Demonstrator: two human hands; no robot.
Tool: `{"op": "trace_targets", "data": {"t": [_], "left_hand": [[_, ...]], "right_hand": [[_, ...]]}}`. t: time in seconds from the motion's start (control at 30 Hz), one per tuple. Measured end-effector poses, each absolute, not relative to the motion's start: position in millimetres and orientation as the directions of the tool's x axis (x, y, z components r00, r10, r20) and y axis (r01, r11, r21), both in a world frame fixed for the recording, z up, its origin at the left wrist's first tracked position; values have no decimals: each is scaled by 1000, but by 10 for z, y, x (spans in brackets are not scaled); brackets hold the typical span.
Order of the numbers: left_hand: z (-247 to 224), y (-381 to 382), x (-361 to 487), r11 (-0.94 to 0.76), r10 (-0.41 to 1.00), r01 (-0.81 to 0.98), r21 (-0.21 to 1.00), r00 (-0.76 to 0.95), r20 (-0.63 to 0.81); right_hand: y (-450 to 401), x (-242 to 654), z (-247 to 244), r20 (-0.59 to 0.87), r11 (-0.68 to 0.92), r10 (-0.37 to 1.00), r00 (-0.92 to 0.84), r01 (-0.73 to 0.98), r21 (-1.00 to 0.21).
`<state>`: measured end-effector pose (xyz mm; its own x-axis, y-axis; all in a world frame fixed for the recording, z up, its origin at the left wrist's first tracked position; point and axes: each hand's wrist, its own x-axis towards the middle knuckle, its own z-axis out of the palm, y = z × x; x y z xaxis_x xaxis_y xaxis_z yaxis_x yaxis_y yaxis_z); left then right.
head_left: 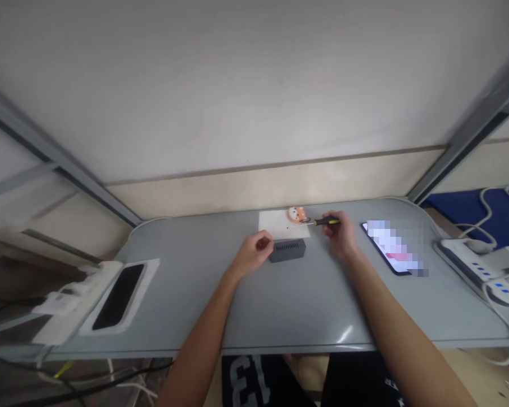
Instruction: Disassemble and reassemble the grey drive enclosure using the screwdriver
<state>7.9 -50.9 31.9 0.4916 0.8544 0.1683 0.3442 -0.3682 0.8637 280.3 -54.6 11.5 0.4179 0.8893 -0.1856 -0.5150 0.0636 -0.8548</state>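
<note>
My right hand (340, 234) grips the black and yellow handle of a screwdriver (326, 220). Its thin metal shaft points left over a sheet of white paper (271, 223), where a tiny dark piece shows near the tip. My left hand (253, 251) is closed, its thumb and fingertips together at the left end of a dark grey slotted box (288, 251). Whether those fingers pinch some small thing or only rest by the box cannot be seen. An orange and white animal-face trinket (297, 214) with a dark loop lies at the paper's back right corner.
A lit phone (390, 251), its screen blurred out, lies to the right on the grey table (186, 294). Beyond it is a white power strip (479, 271) with cables. On the left, a dark phone (119, 297) rests on a white sheet beside white plugs (74, 294). A wall stands behind.
</note>
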Motion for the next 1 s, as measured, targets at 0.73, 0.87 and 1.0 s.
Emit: {"op": "trace_targets", "data": {"t": [0.73,0.87,1.0], "left_hand": [[316,-653,265,-847,513,472,244,606,609],[292,-631,256,-851,507,471,235,614,605],[283,-631,257,-851,502,479,215,622,601]], "right_hand": [[-491,2810,-6,-211,14,900,382,-509,-861],[-487,2821,-26,-200,10,905,376,-488,-873],[-477,2835,-52,-186,18,908,376,-478,-878]]}}
